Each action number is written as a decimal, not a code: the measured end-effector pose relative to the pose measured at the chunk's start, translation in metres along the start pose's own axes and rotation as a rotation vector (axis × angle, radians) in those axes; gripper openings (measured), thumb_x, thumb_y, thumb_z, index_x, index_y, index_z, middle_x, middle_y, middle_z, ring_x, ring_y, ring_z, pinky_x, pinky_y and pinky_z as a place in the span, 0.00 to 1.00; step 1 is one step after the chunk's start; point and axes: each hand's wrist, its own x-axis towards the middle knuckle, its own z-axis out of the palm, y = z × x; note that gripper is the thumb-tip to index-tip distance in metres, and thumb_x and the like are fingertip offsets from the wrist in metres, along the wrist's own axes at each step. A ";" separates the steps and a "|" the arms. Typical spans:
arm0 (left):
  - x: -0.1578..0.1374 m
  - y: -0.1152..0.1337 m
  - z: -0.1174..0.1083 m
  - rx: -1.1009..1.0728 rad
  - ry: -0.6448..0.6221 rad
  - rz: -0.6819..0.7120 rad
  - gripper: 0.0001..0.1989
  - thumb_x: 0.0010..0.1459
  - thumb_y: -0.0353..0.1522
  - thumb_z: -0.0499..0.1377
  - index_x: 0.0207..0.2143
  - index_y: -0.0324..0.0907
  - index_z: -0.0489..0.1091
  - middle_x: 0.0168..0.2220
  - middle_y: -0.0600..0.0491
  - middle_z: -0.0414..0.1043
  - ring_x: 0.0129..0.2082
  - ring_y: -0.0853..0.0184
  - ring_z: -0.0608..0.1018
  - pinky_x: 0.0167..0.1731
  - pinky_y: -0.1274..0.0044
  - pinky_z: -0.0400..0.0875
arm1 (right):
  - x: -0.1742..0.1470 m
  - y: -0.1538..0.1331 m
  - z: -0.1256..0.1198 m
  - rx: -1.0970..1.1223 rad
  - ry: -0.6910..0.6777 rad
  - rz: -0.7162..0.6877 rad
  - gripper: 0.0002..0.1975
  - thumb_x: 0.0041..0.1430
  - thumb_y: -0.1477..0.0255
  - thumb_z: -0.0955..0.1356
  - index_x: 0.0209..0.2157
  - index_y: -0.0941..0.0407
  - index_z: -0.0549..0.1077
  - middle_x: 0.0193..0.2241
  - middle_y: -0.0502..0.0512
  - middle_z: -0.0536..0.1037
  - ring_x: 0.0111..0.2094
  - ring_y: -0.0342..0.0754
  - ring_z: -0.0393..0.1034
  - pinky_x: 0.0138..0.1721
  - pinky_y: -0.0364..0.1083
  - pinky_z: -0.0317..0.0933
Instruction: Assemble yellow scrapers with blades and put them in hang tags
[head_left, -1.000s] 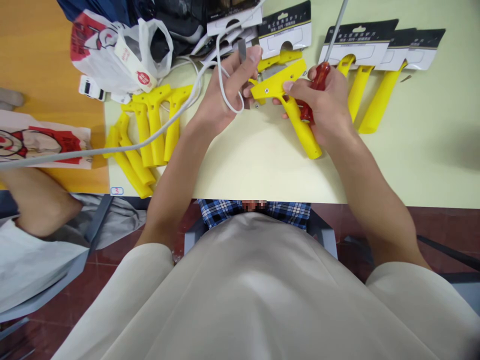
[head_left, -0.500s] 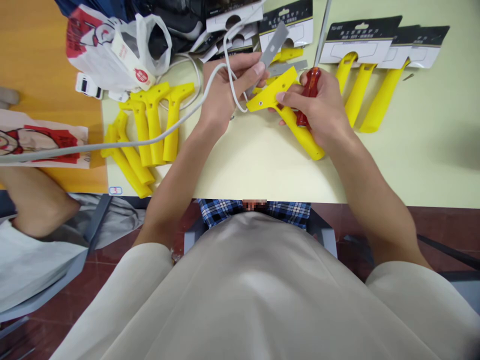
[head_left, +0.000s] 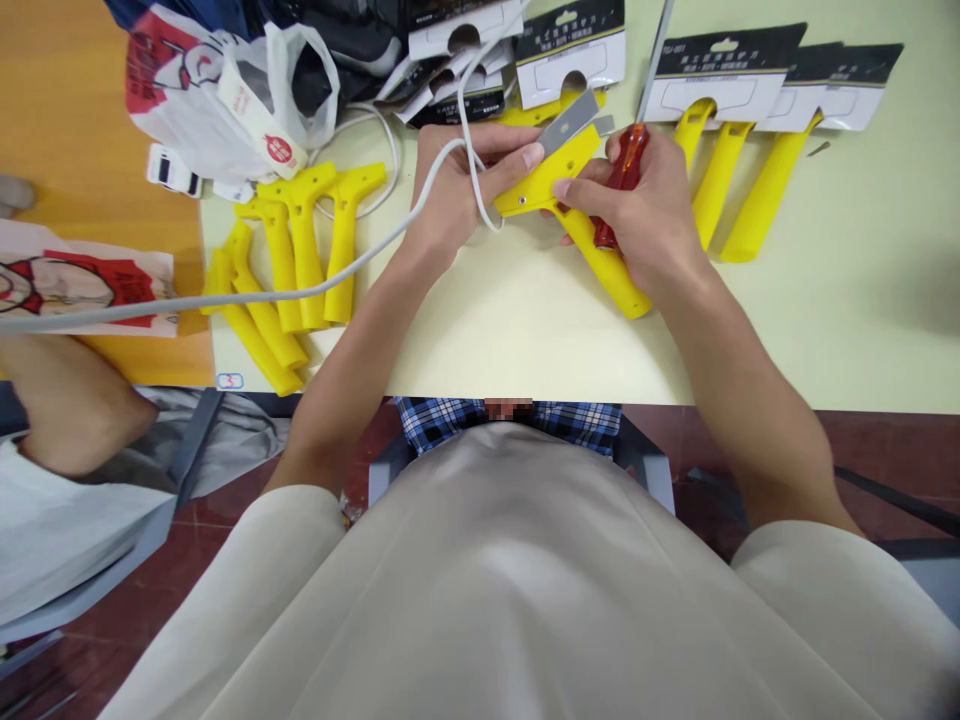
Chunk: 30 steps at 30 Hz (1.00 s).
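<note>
At nine o'clock a plastic bag [head_left: 225,95] gapes open, its contents too dark to tell; just right of it lies a pile of yellow handles [head_left: 289,255]. The left hand [head_left: 450,190] pinches a grey blade [head_left: 568,110] against the head of the yellow scraper [head_left: 570,195], at its three o'clock. The scraper's long axis runs from eleven to five. The right hand [head_left: 637,215], equally near, is closed around scraper and red screwdriver [head_left: 619,180].
</note>
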 end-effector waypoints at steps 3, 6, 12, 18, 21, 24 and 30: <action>-0.001 0.002 0.002 0.022 -0.019 0.039 0.09 0.56 0.44 0.79 0.40 0.60 0.90 0.43 0.57 0.88 0.46 0.51 0.86 0.54 0.57 0.83 | 0.004 0.002 -0.003 0.015 0.000 -0.022 0.50 0.35 0.43 0.84 0.43 0.54 0.54 0.32 0.46 0.75 0.35 0.45 0.74 0.35 0.51 0.73; -0.001 0.001 0.004 0.012 -0.034 0.073 0.09 0.58 0.44 0.78 0.42 0.60 0.90 0.42 0.57 0.88 0.44 0.53 0.87 0.50 0.60 0.85 | 0.007 0.004 -0.006 0.012 0.008 -0.044 0.50 0.34 0.45 0.85 0.42 0.54 0.54 0.30 0.46 0.73 0.33 0.46 0.73 0.33 0.52 0.72; -0.002 -0.001 0.004 -0.051 -0.032 0.176 0.09 0.62 0.38 0.77 0.45 0.58 0.89 0.45 0.58 0.88 0.45 0.58 0.87 0.51 0.65 0.84 | 0.007 -0.001 -0.010 -0.033 -0.021 -0.012 0.45 0.41 0.51 0.84 0.43 0.54 0.53 0.32 0.46 0.76 0.36 0.46 0.77 0.34 0.51 0.74; 0.001 -0.010 0.003 -0.046 -0.024 0.206 0.08 0.61 0.41 0.79 0.44 0.59 0.89 0.43 0.58 0.89 0.42 0.59 0.87 0.45 0.66 0.83 | 0.009 -0.006 -0.014 -0.083 -0.016 0.028 0.40 0.45 0.61 0.83 0.43 0.54 0.53 0.29 0.46 0.73 0.37 0.50 0.80 0.33 0.52 0.75; 0.000 -0.012 0.002 -0.018 -0.038 0.226 0.10 0.65 0.41 0.77 0.47 0.52 0.90 0.43 0.54 0.89 0.42 0.61 0.87 0.46 0.68 0.82 | 0.008 -0.007 -0.015 -0.104 -0.035 0.036 0.38 0.48 0.62 0.82 0.43 0.55 0.52 0.30 0.46 0.74 0.39 0.51 0.81 0.32 0.51 0.75; -0.001 -0.011 -0.001 0.037 -0.041 0.183 0.12 0.62 0.42 0.79 0.47 0.52 0.90 0.45 0.55 0.89 0.42 0.63 0.85 0.47 0.69 0.80 | 0.008 -0.009 -0.015 -0.091 -0.019 0.040 0.40 0.46 0.59 0.84 0.42 0.55 0.53 0.30 0.47 0.74 0.37 0.52 0.81 0.29 0.52 0.74; -0.004 0.000 0.002 0.166 0.061 0.087 0.09 0.58 0.45 0.79 0.41 0.59 0.88 0.39 0.59 0.86 0.38 0.61 0.79 0.45 0.66 0.77 | 0.011 -0.006 -0.015 -0.016 -0.007 0.025 0.40 0.40 0.63 0.84 0.42 0.55 0.55 0.32 0.48 0.74 0.38 0.53 0.80 0.34 0.56 0.77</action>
